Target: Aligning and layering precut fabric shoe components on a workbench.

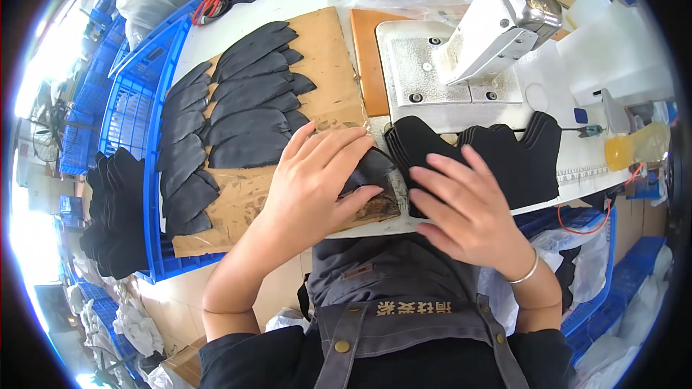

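My left hand (313, 176) rests on a shiny black leather-like piece (376, 168) at the right edge of a brown cardboard sheet (323, 57). Its fingers are stretched and partly cover the piece, with the thumb apart below. Over the near left part of a stack of black fabric pieces with wavy tops (522, 169), my right hand (465, 209) is spread with its fingers apart; whether they touch the fabric I cannot tell. Overlapping curved black pieces (252, 112) lie in rows on the cardboard, left of my left hand.
Behind the fabric stack stands a white machine (483, 36) on the table. Red-handled scissors (209, 6) lie at the far left. A blue crate (150, 151) adjoins the table's left side, with more black pieces (115, 209) beside it. A bottle of yellow liquid (634, 148) stands far right.
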Tool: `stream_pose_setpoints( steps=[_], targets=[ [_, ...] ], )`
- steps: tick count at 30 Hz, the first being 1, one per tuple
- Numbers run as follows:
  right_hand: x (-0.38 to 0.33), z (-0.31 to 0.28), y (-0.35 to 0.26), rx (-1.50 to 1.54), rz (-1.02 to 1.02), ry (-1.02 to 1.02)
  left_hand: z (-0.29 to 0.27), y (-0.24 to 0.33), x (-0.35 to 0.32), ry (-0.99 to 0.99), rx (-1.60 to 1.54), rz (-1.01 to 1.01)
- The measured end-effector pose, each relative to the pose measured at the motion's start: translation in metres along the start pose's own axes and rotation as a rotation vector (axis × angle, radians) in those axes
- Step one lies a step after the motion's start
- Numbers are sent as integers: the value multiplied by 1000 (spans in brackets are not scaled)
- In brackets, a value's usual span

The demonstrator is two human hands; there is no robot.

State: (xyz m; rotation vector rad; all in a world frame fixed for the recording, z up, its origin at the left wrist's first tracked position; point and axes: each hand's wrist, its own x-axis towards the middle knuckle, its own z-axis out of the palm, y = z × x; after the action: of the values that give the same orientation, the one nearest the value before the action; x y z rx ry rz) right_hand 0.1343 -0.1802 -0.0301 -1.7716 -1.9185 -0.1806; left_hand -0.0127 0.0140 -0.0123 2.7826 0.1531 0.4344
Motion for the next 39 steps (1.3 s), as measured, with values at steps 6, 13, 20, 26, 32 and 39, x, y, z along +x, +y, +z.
stream_pose_setpoints(
  steps=[6, 13, 20, 26, 32, 39],
  targets=[
    [20, 30, -2, 14, -93, 124, 2, -2, -2, 39, -50, -38],
    [28, 32, -10, -8, -30, 97, 4, -6, -6, 305, -205, -178],
    [35, 39, -8, -38, -17, 134, -47, -22, -23, 470, -472, -395],
    [43, 38, -6, 56, -12, 114, -112, -12, -82, 886, -431, -318],
    [54, 23, -11, 557, 10, 143, -89, 22, -44, 762, -606, -218],
    [15, 11, 5, 1588, 326, -1, -30, 65, 10, 449, -1003, -285]
  ],
)
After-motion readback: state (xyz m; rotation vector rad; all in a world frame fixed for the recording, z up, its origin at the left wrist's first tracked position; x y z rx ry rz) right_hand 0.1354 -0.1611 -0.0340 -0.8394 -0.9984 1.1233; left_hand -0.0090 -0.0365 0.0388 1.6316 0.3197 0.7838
